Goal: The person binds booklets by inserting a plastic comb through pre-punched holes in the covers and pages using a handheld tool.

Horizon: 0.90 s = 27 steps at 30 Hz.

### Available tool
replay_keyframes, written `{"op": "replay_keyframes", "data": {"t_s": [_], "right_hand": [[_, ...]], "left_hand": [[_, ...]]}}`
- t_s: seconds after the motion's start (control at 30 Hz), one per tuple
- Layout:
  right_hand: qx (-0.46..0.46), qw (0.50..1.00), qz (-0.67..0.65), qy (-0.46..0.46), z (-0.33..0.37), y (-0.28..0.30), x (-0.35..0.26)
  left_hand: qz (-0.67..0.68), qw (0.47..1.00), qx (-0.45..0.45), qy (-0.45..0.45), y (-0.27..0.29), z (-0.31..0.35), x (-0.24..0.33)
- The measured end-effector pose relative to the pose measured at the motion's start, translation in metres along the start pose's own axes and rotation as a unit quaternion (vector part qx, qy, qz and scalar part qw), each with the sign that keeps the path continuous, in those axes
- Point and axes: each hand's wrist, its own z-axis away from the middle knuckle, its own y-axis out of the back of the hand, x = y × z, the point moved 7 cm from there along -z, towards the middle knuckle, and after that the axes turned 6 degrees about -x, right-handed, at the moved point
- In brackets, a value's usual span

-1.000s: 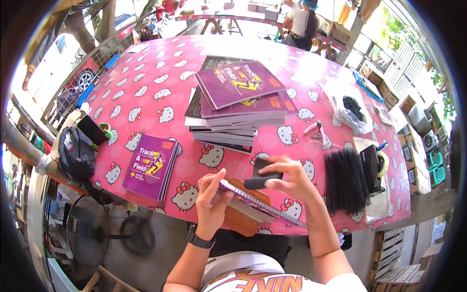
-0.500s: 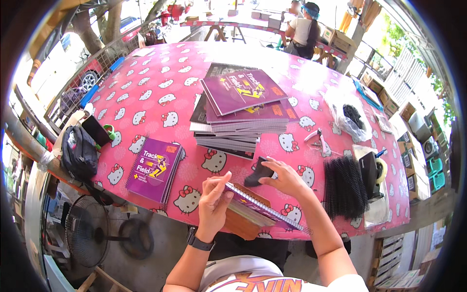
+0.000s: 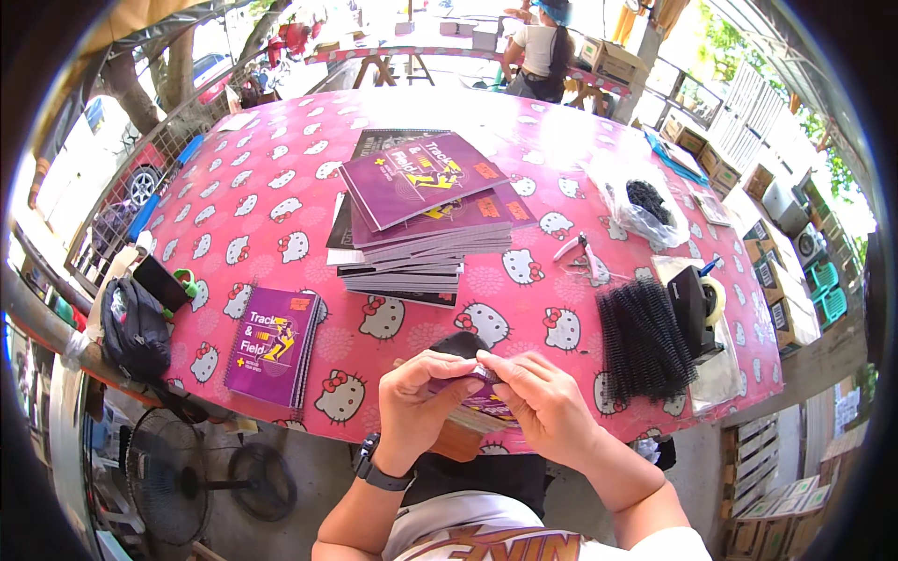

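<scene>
At the table's front edge, both my hands close on a purple spiral notebook (image 3: 486, 402) held on edge, spine up. My left hand (image 3: 414, 404) pinches the end of the spine, and my right hand (image 3: 554, 404) grips it just beside, fingertips nearly meeting. Fingers cover most of the coil. Under the notebook a brown wooden piece (image 3: 456, 442) shows in part. Just beyond my fingers lies a dark object (image 3: 458, 344), mostly hidden. A tall pile of purple and black notebooks (image 3: 426, 182) stands farther off, and a smaller notebook stack (image 3: 271, 351) lies to the left.
Right of my hands are black plastic coils (image 3: 645, 346), a black tape dispenser (image 3: 690, 304), pink-handled pliers (image 3: 587, 262) and a clear bag (image 3: 645, 206) of black material. A dark bag (image 3: 140, 313) sits at the left edge. A fan (image 3: 168, 458) stands below. Another person (image 3: 541, 51) is far back.
My right hand has left the dark object and come to the notebook's spine beside my left hand. The notebook has turned more end-on. The whole view has shifted slightly.
</scene>
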Motion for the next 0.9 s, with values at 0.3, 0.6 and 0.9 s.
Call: {"op": "replay_keyframes", "data": {"t_s": [0.3,0.6,0.9], "right_hand": [[0.042,0.998,-0.044,-0.016,0.002,-0.001,0.001],[0.022,0.996,0.004,0.087,-0.006,0.006,-0.010],[-0.028,0.999,-0.003,0.040,-0.011,0.000,-0.013]], "left_hand": [[-0.027,0.999,0.002,-0.032,0.001,0.005,0.005],[-0.167,0.975,-0.056,-0.138,-0.019,0.011,0.025],[-0.274,0.956,0.020,-0.103,-0.008,0.012,0.027]]}}
